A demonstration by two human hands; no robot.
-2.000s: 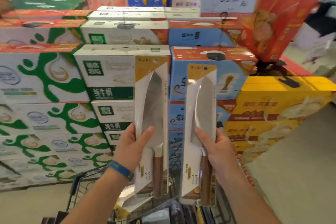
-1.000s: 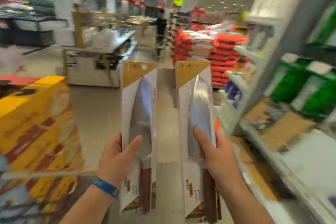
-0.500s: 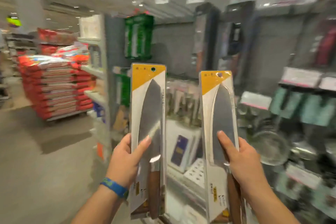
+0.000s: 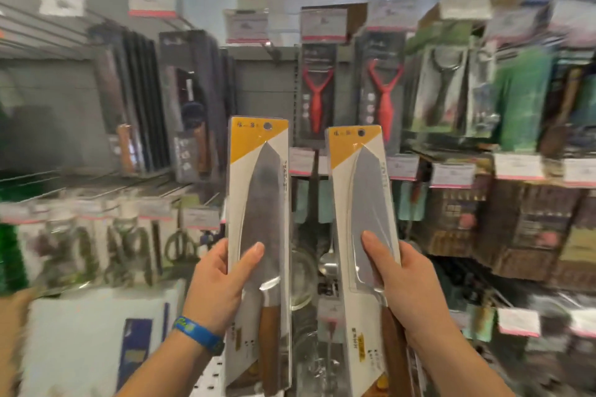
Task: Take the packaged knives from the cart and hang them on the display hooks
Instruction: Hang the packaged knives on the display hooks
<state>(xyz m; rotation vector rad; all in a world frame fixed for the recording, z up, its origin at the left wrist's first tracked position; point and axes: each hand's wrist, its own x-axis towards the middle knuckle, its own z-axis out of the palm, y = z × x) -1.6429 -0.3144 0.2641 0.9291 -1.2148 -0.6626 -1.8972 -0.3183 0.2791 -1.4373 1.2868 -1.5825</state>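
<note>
You've got one packaged knife per hand, both upright in front of the display rack w/ blade tips up. Your left hand [image 4: 216, 284] is clamped on the left knife pack [image 4: 258, 235] at mid-height: thumb across the front over the blade, fingers wrapped behind. Blue wristband [image 4: 198, 334] on that wrist. Your right hand [image 4: 404, 280] grips the right knife pack [image 4: 364, 235] the same way; this pack tilts slightly, top leaning left. Each card has a yellow top w/ a hang hole, wooden handle low down. Packs are apart, not touching. Behind them, blurred: red peelers [image 4: 317, 97] hanging on hooks, price tags [image 4: 324, 24] above, bare hook [image 4: 270, 50] between.
</note>
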